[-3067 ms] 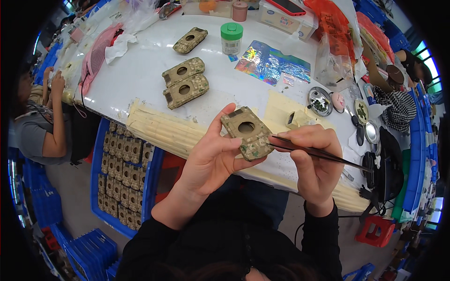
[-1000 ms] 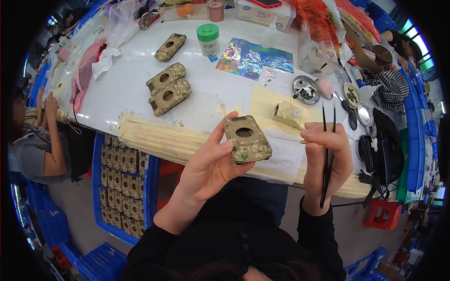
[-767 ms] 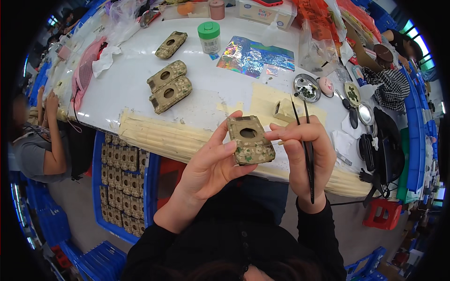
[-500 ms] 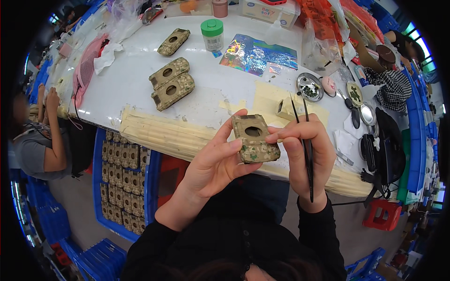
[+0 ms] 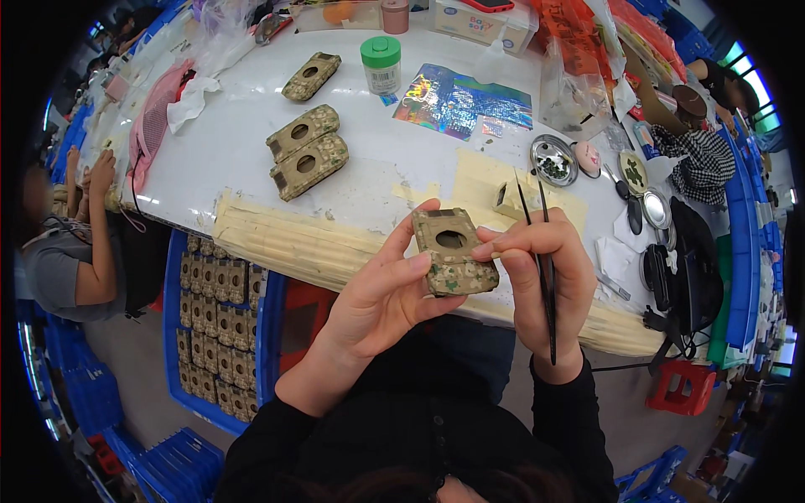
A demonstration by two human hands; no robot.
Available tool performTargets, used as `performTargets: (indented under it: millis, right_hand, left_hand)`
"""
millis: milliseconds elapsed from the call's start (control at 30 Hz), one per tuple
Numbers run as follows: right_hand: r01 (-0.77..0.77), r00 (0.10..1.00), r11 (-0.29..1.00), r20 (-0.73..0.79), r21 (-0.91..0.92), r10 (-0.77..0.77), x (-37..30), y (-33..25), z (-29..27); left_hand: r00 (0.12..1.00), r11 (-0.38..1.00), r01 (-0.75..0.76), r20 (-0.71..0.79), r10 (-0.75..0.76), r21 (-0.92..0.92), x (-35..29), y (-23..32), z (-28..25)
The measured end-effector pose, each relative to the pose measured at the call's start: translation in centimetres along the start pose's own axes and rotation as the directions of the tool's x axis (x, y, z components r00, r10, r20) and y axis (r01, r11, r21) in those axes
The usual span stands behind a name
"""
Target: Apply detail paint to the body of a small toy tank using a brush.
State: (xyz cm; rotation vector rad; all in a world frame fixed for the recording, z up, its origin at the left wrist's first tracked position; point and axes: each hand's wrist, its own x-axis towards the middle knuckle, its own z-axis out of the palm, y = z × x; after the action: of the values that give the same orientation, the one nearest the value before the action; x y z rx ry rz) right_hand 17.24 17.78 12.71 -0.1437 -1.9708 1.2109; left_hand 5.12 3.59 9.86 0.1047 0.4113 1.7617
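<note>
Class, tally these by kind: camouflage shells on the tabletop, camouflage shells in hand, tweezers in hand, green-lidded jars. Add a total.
Camouflage shells on the tabletop: 3
Camouflage shell in the left hand: 1
Tweezers in the right hand: 1
Green-lidded jar: 1
Total: 6

I see both forearms angling forward from black sleeves. The left hand grips with its palm showing, thumb forward; close beside it, the right hand pinches thumb against index finger, other fingers curled.
</note>
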Motion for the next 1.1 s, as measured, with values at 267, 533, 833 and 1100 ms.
performTargets:
  millis: [267,533,833,1100]
  right_hand:
    - [-0.021,1.000,0.999,-0.004,0.031,0.021,0.0,-0.3,-0.4]
    - [-0.070,0.962,0.874,-0.264,-0.482,-0.068,0.3,1.7,-4.5]
    - [-0.012,0.989,0.620,-0.100,-0.785,-0.108,0.5,4.9,-5.0]
    - [-0.122,0.983,0.811,-0.183,-0.572,0.018,-2.2,3.0,-6.9]
  left_hand:
    - [1.000,0.999,-0.011,-0.016,0.011,0.032,0.0,0.0,0.3]
    - [0.998,0.998,-0.055,0.012,0.055,0.028,-0.1,0.5,-0.9]
    - [0.991,0.993,-0.120,0.060,0.119,0.008,0.0,1.3,-1.2]
    - [0.982,0.988,-0.151,0.110,0.153,-0.027,-0.3,1.1,-2.3]
